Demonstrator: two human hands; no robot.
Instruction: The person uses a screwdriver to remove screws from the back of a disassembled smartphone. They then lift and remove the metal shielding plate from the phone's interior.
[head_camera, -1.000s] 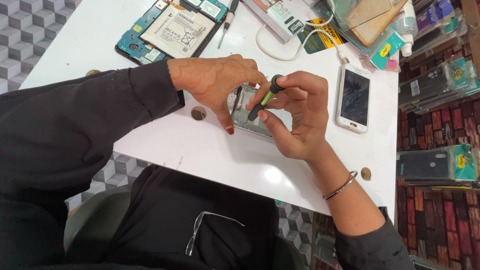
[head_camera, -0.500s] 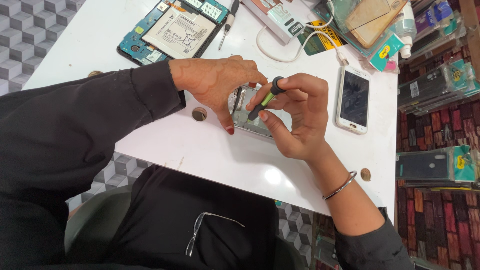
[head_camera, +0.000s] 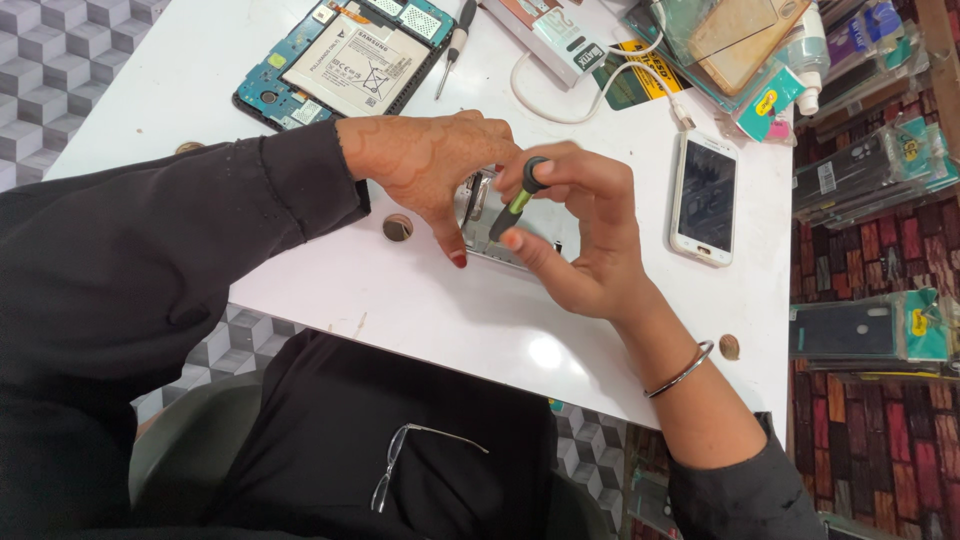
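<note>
A small silver phone frame (head_camera: 545, 222) lies on the white table (head_camera: 420, 300), mostly hidden by my hands. My left hand (head_camera: 425, 160) presses down on its left side, fingers spread over it. My right hand (head_camera: 585, 235) pinches a small screwdriver (head_camera: 518, 198) with a black cap and green band, its tip pointing down onto the frame. A thin bangle circles my right wrist.
An opened tablet with its battery showing (head_camera: 345, 60) lies at the back left, a second screwdriver (head_camera: 455, 35) beside it. A white smartphone (head_camera: 704, 196) lies to the right. A white charger and cable (head_camera: 590, 70), packets and phone cases crowd the back right.
Both hands stay on the frame; the screwdriver has barely shifted between my fingers. Nothing else moved.
</note>
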